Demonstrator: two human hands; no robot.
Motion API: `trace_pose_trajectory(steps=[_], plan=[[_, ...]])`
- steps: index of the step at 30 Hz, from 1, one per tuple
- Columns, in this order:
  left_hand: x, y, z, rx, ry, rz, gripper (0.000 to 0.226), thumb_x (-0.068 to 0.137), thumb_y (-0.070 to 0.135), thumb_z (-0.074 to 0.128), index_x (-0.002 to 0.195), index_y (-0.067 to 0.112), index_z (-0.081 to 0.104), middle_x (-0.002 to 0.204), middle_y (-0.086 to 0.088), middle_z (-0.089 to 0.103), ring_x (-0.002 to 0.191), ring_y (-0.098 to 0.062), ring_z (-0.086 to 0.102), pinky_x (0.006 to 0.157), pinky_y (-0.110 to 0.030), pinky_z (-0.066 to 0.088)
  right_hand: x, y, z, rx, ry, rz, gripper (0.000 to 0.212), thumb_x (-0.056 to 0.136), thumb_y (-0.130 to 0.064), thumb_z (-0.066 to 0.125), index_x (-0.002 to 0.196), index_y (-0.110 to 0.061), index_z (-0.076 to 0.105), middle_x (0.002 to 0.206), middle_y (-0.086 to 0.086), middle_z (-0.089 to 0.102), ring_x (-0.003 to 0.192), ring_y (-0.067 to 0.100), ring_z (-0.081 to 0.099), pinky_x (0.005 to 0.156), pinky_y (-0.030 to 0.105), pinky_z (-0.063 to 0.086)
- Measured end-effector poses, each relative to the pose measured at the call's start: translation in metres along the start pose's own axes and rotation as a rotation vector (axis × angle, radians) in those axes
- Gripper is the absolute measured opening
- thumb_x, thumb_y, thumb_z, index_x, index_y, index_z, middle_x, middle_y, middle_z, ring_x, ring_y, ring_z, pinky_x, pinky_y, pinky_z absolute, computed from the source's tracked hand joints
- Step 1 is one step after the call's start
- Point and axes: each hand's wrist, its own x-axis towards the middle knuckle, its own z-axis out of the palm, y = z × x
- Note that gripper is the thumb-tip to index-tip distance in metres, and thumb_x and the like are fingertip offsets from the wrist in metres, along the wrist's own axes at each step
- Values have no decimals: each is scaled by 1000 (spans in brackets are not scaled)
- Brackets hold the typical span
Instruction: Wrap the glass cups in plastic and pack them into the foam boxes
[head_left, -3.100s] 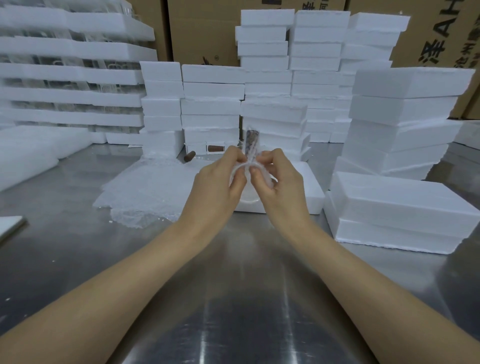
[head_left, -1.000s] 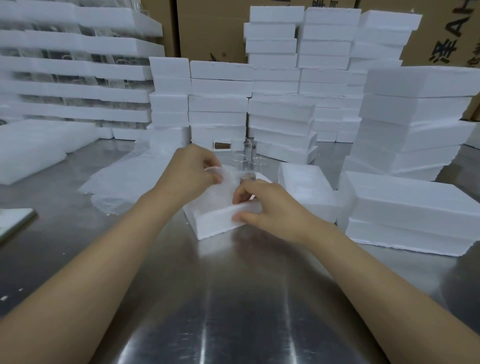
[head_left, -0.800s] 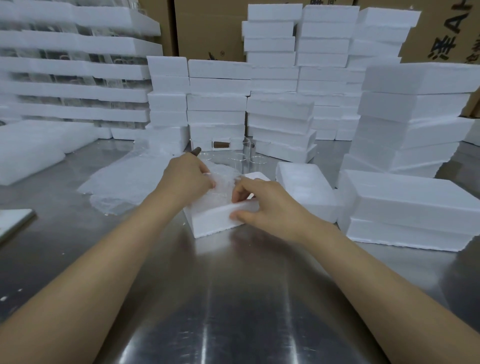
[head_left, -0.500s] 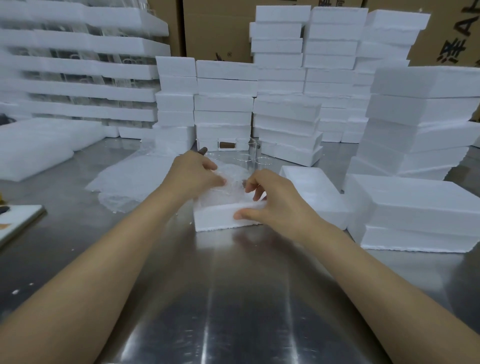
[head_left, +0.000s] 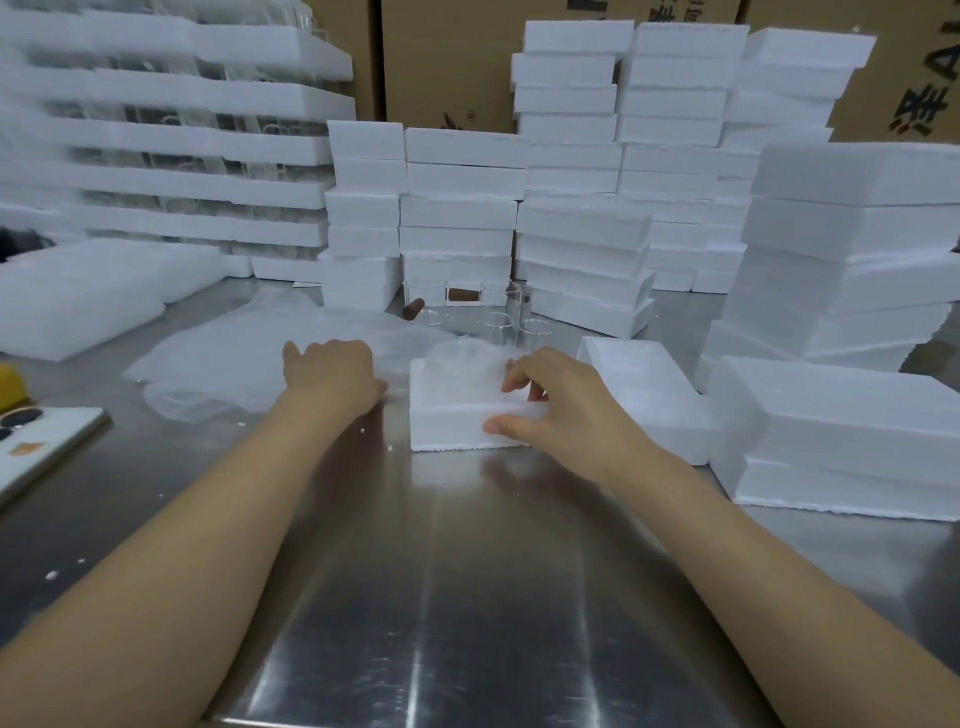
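In foam box (head_left: 452, 431), wrapped cup (head_left: 460, 364), just beside right hand (head_left: 558, 408) grip.

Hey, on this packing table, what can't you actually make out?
Head view only.
- Wrapped cup in the foam box: plastic blurs it, box wall hides its base.
- Left hand fingertips: hidden behind its knuckles, so any pinch on the plastic sheets is unclear.
- Carton printing: cut off by the right edge.
- Phone: cut off by the left edge.
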Motion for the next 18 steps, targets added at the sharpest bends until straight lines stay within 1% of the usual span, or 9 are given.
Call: trace_pose_trajectory(steps=[2, 4, 6, 8, 10, 12, 13, 15, 18], plan=[[0, 1, -4, -112, 102, 16, 25, 92, 31, 54, 106, 12, 63, 116, -10, 63, 113, -31, 53, 97, -37, 38, 0, 0, 2, -3, 13, 7, 28, 75, -35, 78, 88, -27, 54, 88, -17, 48, 75, -4, 47, 69, 6, 34], [-2, 8, -13, -429, 172, 36, 28, 93, 32, 53, 88, 9, 67, 95, -10, 68, 94, -32, 61, 75, -33, 45, 0, 0, 3, -13, 15, 7, 27, 76, -35, 76, 87, -26, 54, 89, -15, 48, 76, -5, 46, 70, 6, 34], [-5, 18, -23, -643, 90, 52, 48, 97, 44, 45, 76, 5, 65, 75, -7, 68, 72, -26, 66, 67, -29, 49, 0, 0, 4, -27, 13, 1, 24, 78, -32, 74, 88, -25, 54, 92, -11, 50, 77, -6, 46, 71, 5, 33], [-11, 28, -26, -614, -16, 92, 58, 98, 51, 38, 76, 5, 65, 67, -2, 69, 60, -18, 65, 70, -27, 51, 0, 1, 4, -40, 10, -3, 21, 80, -29, 72, 91, -23, 56, 93, -10, 50, 78, -7, 45, 71, 4, 33], [-16, 33, -24, -494, 50, 129, 56, 97, 52, 38, 82, 5, 64, 83, -4, 73, 69, -21, 65, 78, -33, 52, 1, 1, 3, -47, 9, -8, 18, 81, -27, 70, 92, -21, 57, 91, -12, 48, 78, -8, 45, 72, 2, 32], [-19, 35, -22, -433, 162, 137, 50, 94, 53, 45, 82, 7, 61, 111, -3, 71, 79, -24, 65, 74, -33, 50, 1, 1, 1, -54, -4, -15, 17, 82, -24, 70, 93, -18, 59, 90, -12, 47, 77, -4, 45, 71, 2, 31], [-19, 36, -21, -422, 187, 140, 49, 93, 53, 48, 84, 7, 62, 116, -1, 69, 81, -25, 66, 70, -32, 47, 1, 0, 0, -60, -14, -16, 16, 83, -24, 69, 94, -18, 60, 90, -11, 48, 77, -1, 45, 71, 3, 32], [-20, 37, -22, -407, 161, 145, 50, 92, 53, 50, 91, 5, 65, 109, 0, 71, 81, -23, 65, 64, -29, 42, 2, -2, -1, -54, 9, -5, 12, 87, -25, 66, 93, -16, 61, 90, -9, 54, 79, 6, 49, 72, 8, 36], [-18, 38, -20, -426, 120, 130, 56, 91, 57, 50, 96, 3, 66, 124, 2, 65, 72, -13, 56, 65, -28, 41, 2, -10, -7, 20, 225, 48, 12, 93, -17, 55, 86, -11, 63, 87, -1, 62, 79, 13, 56, 77, 27, 46]])
